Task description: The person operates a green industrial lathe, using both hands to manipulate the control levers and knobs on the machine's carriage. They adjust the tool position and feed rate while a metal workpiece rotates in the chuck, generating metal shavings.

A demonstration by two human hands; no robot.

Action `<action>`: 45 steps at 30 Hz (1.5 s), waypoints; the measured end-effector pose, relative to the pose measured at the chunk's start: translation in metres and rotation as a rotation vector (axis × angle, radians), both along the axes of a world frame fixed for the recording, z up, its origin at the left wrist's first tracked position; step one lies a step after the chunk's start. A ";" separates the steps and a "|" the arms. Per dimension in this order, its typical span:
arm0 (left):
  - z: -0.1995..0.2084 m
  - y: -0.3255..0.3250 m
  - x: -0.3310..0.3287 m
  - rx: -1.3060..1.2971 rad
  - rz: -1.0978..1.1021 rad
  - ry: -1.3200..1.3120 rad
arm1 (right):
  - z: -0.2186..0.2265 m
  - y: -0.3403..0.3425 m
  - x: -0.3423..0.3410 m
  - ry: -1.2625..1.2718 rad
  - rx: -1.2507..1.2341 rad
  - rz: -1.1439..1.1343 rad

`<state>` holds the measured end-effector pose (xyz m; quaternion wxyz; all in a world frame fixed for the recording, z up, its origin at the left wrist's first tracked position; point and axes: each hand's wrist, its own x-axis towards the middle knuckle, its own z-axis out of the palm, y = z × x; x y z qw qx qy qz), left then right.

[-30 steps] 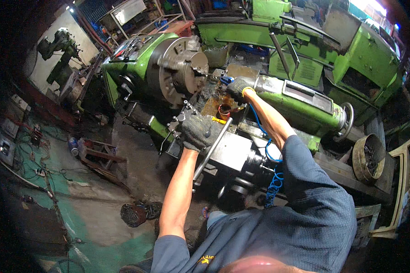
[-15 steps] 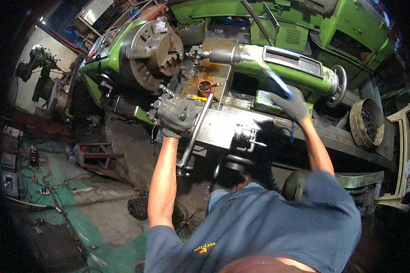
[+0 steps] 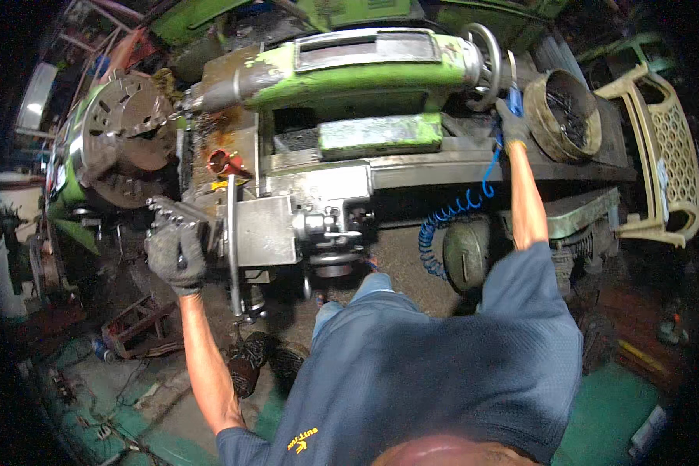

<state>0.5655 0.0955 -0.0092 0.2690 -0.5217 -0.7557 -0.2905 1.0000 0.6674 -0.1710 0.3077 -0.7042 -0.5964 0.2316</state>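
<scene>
My left hand (image 3: 177, 252), in a dark grey work glove, is closed against the near side of the lathe's tool post (image 3: 185, 216). A long steel lever (image 3: 234, 241) stands just right of it. My right hand (image 3: 511, 126), also gloved, grips a blue air blow gun (image 3: 514, 99) whose thin nozzle points away from me. Its coiled blue hose (image 3: 435, 225) hangs down in front of the lathe bed. The gun is between the tailstock handwheel (image 3: 485, 66) and a round metal bin (image 3: 540, 116) with dark scraps inside. The fingertips of my left hand are partly hidden.
The large chuck (image 3: 128, 136) is at the left, facing the green tailstock (image 3: 349, 74). A red pot (image 3: 224, 163) sits behind the carriage (image 3: 264, 229). At the right stands a beige plastic chair (image 3: 679, 155). A green motor-like housing (image 3: 466, 256) is below the bed.
My right hand has moved right with the blow gun, from the tailstock to beside the round bin. The view has turned rightward. My left hand stays at the tool post.
</scene>
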 end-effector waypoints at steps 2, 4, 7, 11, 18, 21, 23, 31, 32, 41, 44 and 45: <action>0.000 0.010 -0.011 -0.044 -0.021 0.088 | -0.062 0.057 0.041 -0.118 0.088 0.184; 0.005 0.021 -0.012 -0.048 -0.068 0.069 | -0.096 0.073 0.055 -0.362 0.260 0.208; 0.002 -0.003 -0.008 -0.075 -0.014 0.095 | -0.099 0.040 0.031 -0.185 0.207 0.299; 0.003 0.007 -0.014 -0.036 -0.036 0.109 | -0.119 0.060 0.064 -0.455 0.302 0.182; 0.025 0.005 -0.001 -0.122 -0.018 -0.064 | -0.120 0.018 0.069 -0.359 0.303 0.315; 0.043 -0.020 0.015 -0.383 0.058 -0.286 | -0.093 -0.020 0.049 -0.295 0.113 0.258; 0.052 -0.043 0.007 -0.304 0.022 -0.270 | -0.072 -0.041 0.041 -0.421 0.050 0.198; -0.151 -0.219 -0.143 0.166 0.522 -0.909 | -0.035 -0.207 0.025 -0.743 -0.013 0.262; -0.205 -0.246 -0.166 0.121 0.607 -0.897 | -0.043 -0.214 0.029 -0.826 -0.001 0.269; -0.519 -0.364 -0.293 -0.720 0.970 -1.152 | 0.014 -0.365 -0.001 -0.837 -0.104 0.612; -0.585 -0.390 -0.321 -0.496 0.934 -1.186 | 0.042 -0.368 -0.085 -0.619 -0.018 0.689; -0.595 -0.381 -0.318 -0.318 0.884 -1.362 | 0.059 -0.372 -0.119 -0.373 -0.122 0.607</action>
